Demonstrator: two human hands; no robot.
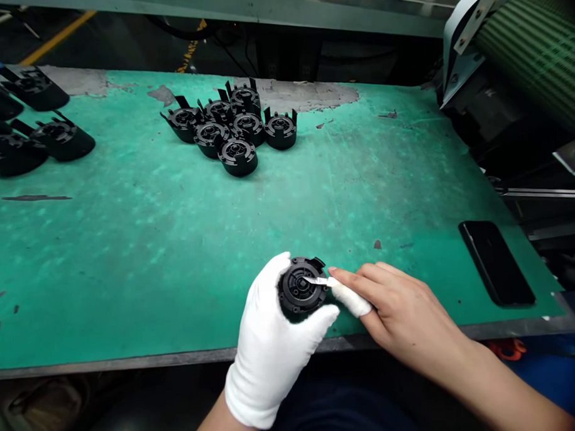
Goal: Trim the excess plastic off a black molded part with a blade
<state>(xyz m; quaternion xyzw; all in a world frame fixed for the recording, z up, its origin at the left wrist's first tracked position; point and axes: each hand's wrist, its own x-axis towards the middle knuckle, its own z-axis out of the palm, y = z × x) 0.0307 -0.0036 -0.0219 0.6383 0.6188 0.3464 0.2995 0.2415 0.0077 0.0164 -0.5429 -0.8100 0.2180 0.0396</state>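
My left hand, in a white glove, grips a round black plastic part above the near edge of the green mat. My right hand is bare, with a white wrap on the thumb. It pinches a small thin blade whose tip rests on the part's ribbed face. Farther back on the mat stands a cluster of several like black parts.
The green mat is worn and chipped. More black parts lie at the far left. A black phone lies flat at the right edge. A green conveyor belt rises at the upper right.
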